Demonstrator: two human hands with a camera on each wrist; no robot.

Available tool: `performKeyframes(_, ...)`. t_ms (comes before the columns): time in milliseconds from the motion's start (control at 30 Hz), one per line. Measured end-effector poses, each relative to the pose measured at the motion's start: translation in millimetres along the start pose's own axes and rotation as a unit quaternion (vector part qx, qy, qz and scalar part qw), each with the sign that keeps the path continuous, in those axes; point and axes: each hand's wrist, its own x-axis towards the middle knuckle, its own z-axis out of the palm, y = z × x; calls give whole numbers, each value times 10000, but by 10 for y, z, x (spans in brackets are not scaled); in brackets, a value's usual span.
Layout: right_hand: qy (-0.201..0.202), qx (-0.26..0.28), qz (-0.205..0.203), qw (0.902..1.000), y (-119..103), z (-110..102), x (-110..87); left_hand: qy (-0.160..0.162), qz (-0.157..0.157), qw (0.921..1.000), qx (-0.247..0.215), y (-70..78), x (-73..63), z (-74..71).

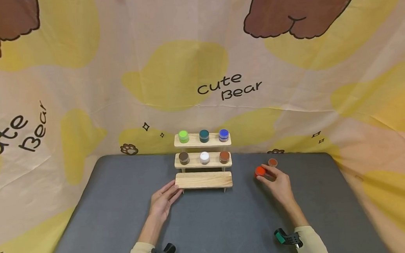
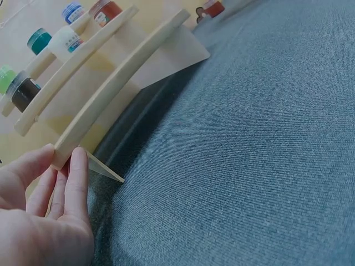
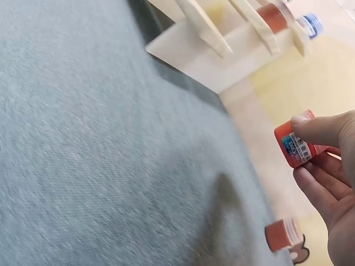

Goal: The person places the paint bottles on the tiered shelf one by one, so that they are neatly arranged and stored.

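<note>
My right hand (image 1: 278, 185) pinches a small orange-red paint jar (image 3: 294, 141) between thumb and fingers, off the table. Close behind it, a brown paint jar (image 1: 273, 162) stands on the table. With thumb above and fingers beneath, my left hand (image 1: 161, 202) grips the left end of the lowest step of a three-step wooden display rack (image 1: 204, 180). On the middle step stand a dark brown jar (image 1: 184, 158), a white jar (image 1: 204, 157) and a reddish-brown jar (image 1: 224, 157). The top step carries light green (image 1: 183, 136), dark teal (image 1: 204, 135) and blue jars (image 1: 223, 135).
The grey cloth-covered table (image 1: 209, 228) extends around the rack and under both hands. Behind it hangs a printed curtain (image 1: 143, 87) with yellow patches and bear drawings, close to the rack's back. A black strap sits around each wrist.
</note>
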Motion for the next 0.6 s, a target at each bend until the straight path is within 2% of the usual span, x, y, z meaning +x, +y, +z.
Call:
performKeyframes(367,-185,182,-256,9993,-121,249,-13,-62,-27,10000,17,18,-27,-29)
performKeyframes(600,-187,371,-188,9990,-224,339,33,-43,-10,10000,-44,5,-8,-3)
